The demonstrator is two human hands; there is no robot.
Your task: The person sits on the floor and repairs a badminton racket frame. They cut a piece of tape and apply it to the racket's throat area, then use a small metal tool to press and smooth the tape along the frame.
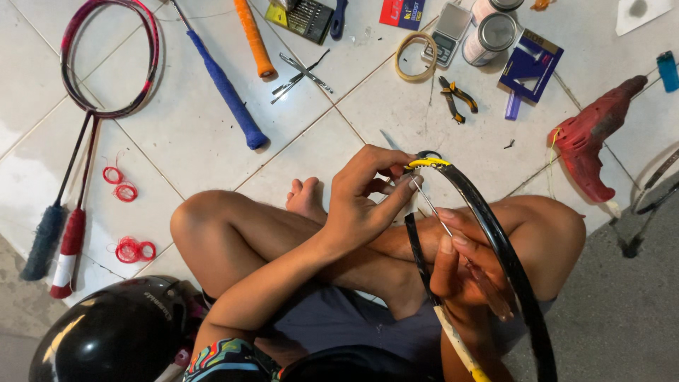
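Step in hand — grommet work at head of black racket frame point(495, 233), judged from grip and tool position. Frame rests across crossed legs, above tiled floor point(198, 134) centre. Left hand point(364, 194) closed on frame top, fingers pinching yellow grommet strip point(428, 163). Right hand point(460, 272) closed round awl point(453, 237), tip aimed at strip. Next move likely calls for steady frame, fine tip alignment — slip risks finger. Pliers point(457, 97), red heat gun point(594, 138) lie near floor's far edge.

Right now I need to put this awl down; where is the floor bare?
Bare tile lies between the blue-gripped handle and the bent knee, and between the pliers and the red glue gun. The top edge around the tins is crowded.
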